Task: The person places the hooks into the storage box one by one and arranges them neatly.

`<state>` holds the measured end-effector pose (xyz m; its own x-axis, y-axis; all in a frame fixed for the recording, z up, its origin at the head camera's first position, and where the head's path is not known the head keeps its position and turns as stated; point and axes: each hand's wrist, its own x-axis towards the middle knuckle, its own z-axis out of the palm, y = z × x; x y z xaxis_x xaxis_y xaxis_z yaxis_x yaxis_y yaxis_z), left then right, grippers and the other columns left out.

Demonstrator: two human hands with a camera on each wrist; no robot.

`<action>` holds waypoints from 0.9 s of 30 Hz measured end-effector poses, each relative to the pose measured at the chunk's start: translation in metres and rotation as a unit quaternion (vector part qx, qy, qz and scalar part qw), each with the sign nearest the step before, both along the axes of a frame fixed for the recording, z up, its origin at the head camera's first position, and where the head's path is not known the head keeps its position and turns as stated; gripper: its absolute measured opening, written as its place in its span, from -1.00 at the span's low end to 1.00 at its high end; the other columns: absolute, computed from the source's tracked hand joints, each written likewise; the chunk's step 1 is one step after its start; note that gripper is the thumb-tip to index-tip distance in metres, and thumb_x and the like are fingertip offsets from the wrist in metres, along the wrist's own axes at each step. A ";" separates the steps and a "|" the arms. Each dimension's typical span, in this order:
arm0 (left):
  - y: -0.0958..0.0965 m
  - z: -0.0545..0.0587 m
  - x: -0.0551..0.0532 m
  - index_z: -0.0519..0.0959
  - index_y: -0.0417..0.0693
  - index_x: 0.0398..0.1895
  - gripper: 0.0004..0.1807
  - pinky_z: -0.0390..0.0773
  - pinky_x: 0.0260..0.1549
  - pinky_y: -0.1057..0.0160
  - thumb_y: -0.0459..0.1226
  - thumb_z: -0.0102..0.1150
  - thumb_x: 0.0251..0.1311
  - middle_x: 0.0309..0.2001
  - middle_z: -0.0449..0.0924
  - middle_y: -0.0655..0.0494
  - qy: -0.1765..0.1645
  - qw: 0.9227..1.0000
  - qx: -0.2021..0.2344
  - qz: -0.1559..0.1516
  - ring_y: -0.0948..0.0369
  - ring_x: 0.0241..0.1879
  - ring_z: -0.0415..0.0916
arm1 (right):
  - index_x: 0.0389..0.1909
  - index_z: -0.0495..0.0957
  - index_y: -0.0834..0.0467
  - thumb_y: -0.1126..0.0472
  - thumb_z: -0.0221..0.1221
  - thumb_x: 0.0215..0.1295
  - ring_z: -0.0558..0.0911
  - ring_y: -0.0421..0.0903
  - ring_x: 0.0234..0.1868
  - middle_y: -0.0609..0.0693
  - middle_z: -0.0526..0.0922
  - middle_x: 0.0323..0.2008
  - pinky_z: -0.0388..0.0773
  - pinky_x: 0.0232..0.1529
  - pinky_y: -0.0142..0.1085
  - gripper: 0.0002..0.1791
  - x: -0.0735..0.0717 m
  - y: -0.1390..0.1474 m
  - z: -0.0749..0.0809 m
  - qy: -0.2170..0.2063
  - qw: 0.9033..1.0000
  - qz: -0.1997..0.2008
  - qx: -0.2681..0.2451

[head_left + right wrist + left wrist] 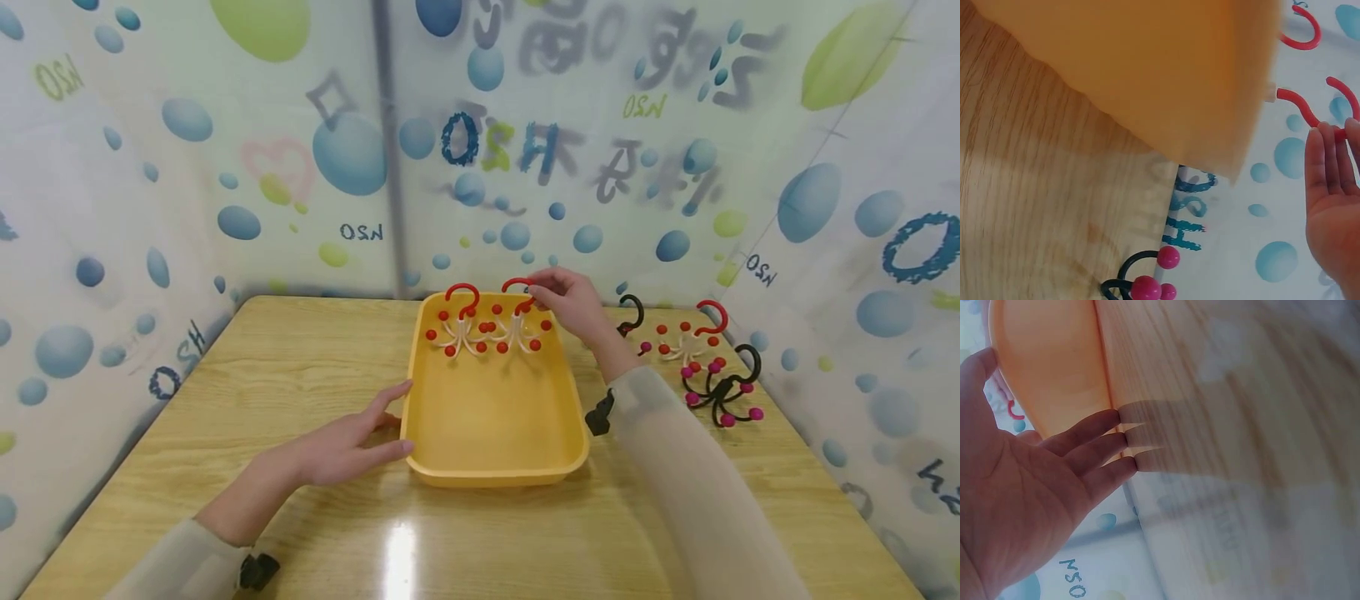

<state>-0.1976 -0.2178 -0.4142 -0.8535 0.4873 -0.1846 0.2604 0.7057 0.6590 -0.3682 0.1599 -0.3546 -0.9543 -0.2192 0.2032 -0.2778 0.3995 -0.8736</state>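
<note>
- A pale wooden table (315, 358) fills the lower view, with a streak of light shining on it near the middle.
- A sheet printed with blue and green ovals and mirrored lettering (262, 108) stands behind the table and along both sides.
- A yellow tray (495, 479) sits on the wood, its far rim near the table's back edge.
- The left hand (348, 442) reaches in from the left, fingers spread and mostly straight, thumb and fingertips touching the tray's left side.
- The right hand (573, 304) reaches over the tray's far right corner, thumb and fingers pinching the red hook of a white claw (517, 327) at the tray's far end; whether its ball tips touch the tray floor, I cannot tell.
- A second red-hooked claw (462, 329) is just left of it, at the far end of the tray.
- Wood stretches from the tray's left wall to the table's left edge, and in front of the near rim.
- To the right, a black claw with pink balls (722, 390) lies near the table's right edge, a red-and-white claw (686, 344) just behind it; the right arm partly hides another black hook (636, 308).
</note>
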 end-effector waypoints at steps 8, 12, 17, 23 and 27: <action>-0.001 0.000 -0.001 -0.14 0.28 0.82 0.00 0.35 0.52 -0.38 0.27 0.15 0.56 0.47 0.58 -0.13 -0.002 1.000 0.006 -0.002 -0.18 0.51 0.49 | 0.26 0.65 0.24 0.19 0.21 0.68 0.72 0.24 0.10 0.37 0.71 0.18 0.65 0.38 0.17 -0.70 -0.008 0.000 -0.010 -0.026 0.999 0.003 0.027; -0.001 0.000 -0.001 -0.14 0.30 0.82 0.00 0.35 0.52 -0.39 0.27 0.15 0.57 0.48 0.58 -0.13 -0.002 1.000 0.003 -0.002 -0.19 0.51 0.49 | 0.30 0.63 0.27 0.23 0.19 0.69 0.74 0.20 0.11 0.34 0.72 0.19 0.71 0.33 0.07 -0.68 -0.011 0.000 -0.013 -0.031 0.999 0.002 0.031; -0.002 0.000 -0.001 -0.15 0.33 0.82 -0.01 0.35 0.52 -0.39 0.28 0.14 0.56 0.48 0.57 -0.15 -0.003 1.000 -0.001 0.001 -0.21 0.51 0.48 | 0.32 0.64 0.24 0.24 0.20 0.68 0.76 0.19 0.11 0.29 0.72 0.19 0.74 0.28 0.01 -0.67 -0.014 0.001 -0.015 -0.037 0.999 0.000 0.033; -0.001 0.001 -0.001 -0.15 0.34 0.82 0.00 0.36 0.52 -0.39 0.29 0.15 0.55 0.49 0.57 -0.12 -0.010 1.000 -0.002 0.005 -0.19 0.51 0.48 | 0.31 0.64 0.20 0.24 0.20 0.68 0.76 0.11 0.03 0.25 0.74 0.16 0.77 0.24 -0.05 -0.69 -0.016 0.002 -0.017 -0.035 0.999 -0.005 0.037; -0.001 0.000 0.000 -0.14 0.33 0.82 0.00 0.36 0.52 -0.39 0.29 0.15 0.55 0.49 0.57 -0.11 -0.011 1.000 0.000 0.005 -0.17 0.51 0.49 | 0.34 0.63 0.16 0.23 0.19 0.69 0.77 0.18 0.06 0.23 0.72 0.18 0.80 0.18 -0.10 -0.68 -0.017 0.003 -0.019 -0.036 0.998 -0.009 0.048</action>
